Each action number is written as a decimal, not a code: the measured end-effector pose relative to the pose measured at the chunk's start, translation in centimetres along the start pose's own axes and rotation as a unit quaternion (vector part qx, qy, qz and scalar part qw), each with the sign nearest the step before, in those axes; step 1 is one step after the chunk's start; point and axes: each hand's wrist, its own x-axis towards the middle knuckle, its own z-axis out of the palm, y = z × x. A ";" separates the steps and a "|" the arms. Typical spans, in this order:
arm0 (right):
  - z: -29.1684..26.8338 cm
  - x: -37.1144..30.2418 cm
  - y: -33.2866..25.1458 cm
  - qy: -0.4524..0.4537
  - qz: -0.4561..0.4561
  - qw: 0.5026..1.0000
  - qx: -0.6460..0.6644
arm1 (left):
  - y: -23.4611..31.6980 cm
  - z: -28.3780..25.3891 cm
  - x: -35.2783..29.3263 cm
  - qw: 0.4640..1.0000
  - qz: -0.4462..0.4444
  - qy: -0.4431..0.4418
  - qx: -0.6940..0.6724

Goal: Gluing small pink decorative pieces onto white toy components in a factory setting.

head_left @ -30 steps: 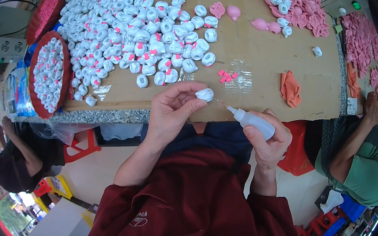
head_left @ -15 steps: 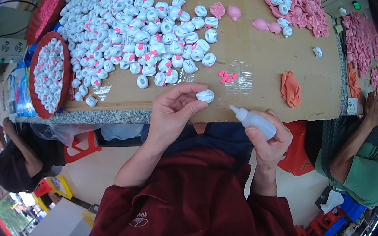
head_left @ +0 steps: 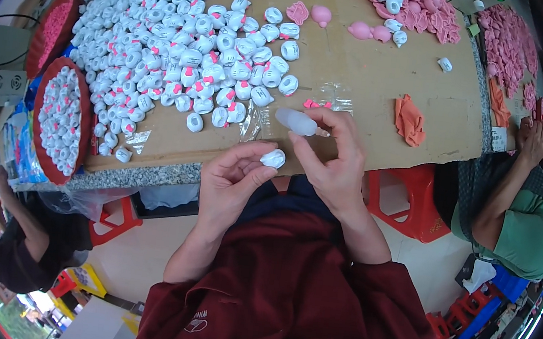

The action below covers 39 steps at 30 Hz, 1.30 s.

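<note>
My left hand (head_left: 234, 177) pinches a small white toy head (head_left: 273, 158) between thumb and fingertips, close to the table's front edge. Just above and right of it, my right hand (head_left: 331, 159) is closed on a translucent squeeze bottle (head_left: 297, 122). The bottle lies tipped, its nozzle turned right toward the fingers and its base toward the left. Behind it sits a little group of small pink bows (head_left: 318, 104), partly covered by my right hand. A large heap of white toy heads (head_left: 183, 59), some with pink bows, spreads over the cardboard-covered table (head_left: 376, 74).
Red trays hold white heads (head_left: 63, 116) and small pink pieces (head_left: 51, 30) at the left. Pink soft parts (head_left: 416, 12) lie at the back right, an orange cloth (head_left: 410, 120) nearer. A red stool (head_left: 408, 205) and a person in green (head_left: 519, 228) are on the right.
My right hand has moved left and turned the bottle, so its nozzle no longer points left toward the toy head. My left hand has come slightly lower with the head.
</note>
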 end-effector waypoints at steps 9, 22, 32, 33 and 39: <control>-1.3 0.6 -0.9 -0.029 -0.040 0.997 -0.057 | 0.0 0.1 0.2 1.000 0.001 0.000 0.007; -3.9 3.9 2.8 -0.113 -0.061 0.980 -0.151 | -0.1 0.8 0.1 0.999 -0.035 0.008 0.002; -4.2 -1.4 -1.5 -0.117 0.087 0.976 0.160 | -1.0 1.5 0.2 0.999 0.012 -0.047 0.007; -4.3 -1.4 -1.8 -0.138 0.108 0.973 0.154 | -1.0 1.7 0.1 0.999 0.012 -0.046 0.007; -4.2 -1.6 -1.8 -0.133 0.105 0.983 0.064 | -0.9 1.9 0.0 0.997 0.023 -0.056 0.046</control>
